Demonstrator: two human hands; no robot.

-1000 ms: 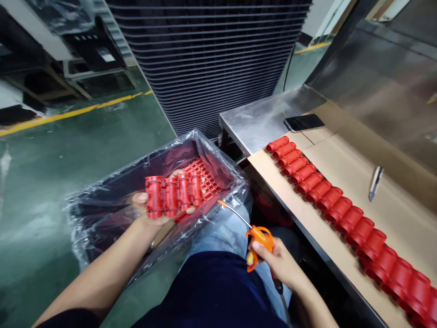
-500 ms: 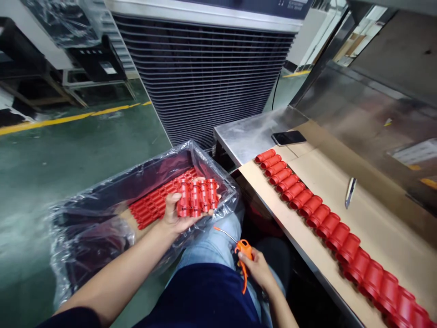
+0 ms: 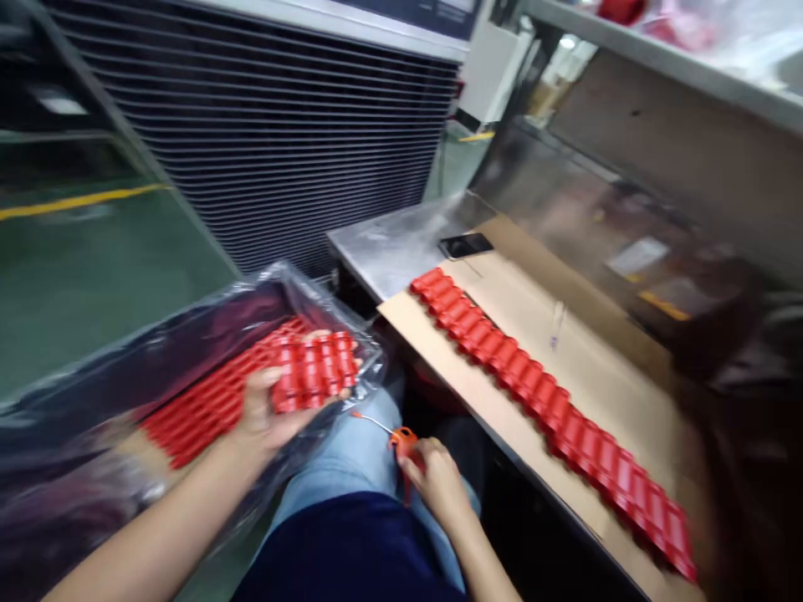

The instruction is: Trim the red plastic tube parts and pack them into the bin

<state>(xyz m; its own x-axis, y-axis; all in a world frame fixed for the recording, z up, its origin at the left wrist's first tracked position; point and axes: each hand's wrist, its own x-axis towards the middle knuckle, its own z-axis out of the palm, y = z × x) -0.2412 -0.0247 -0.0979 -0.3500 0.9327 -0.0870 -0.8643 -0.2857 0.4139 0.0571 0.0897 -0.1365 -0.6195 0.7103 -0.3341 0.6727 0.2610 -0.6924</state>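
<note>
My left hand (image 3: 267,410) is closed around a row of several red plastic tubular parts (image 3: 317,372), held side by side above a bin. Below them, more red parts (image 3: 207,401) lie in tight rows on cardboard inside the plastic-lined bin (image 3: 56,410). Over my lap, my right hand (image 3: 436,477) grips an orange air blow gun (image 3: 403,441); its thin metal nozzle points up and left toward the held parts, apart from them. On the bench to the right, a long line of red cylindrical parts (image 3: 502,351) runs diagonally. The picture is somewhat blurred.
Cardboard (image 3: 602,393) covers the metal bench (image 3: 395,242). On it lie a phone (image 3: 465,245) and a blurred utility knife (image 3: 557,324). A large slatted cooler unit (image 3: 282,142) stands ahead, and a metal shelf edge (image 3: 665,63) overhangs the bench.
My view has turned to the right, so the bench, the bin and both hands appear farther left. Both hands keep hold of the same things.
</note>
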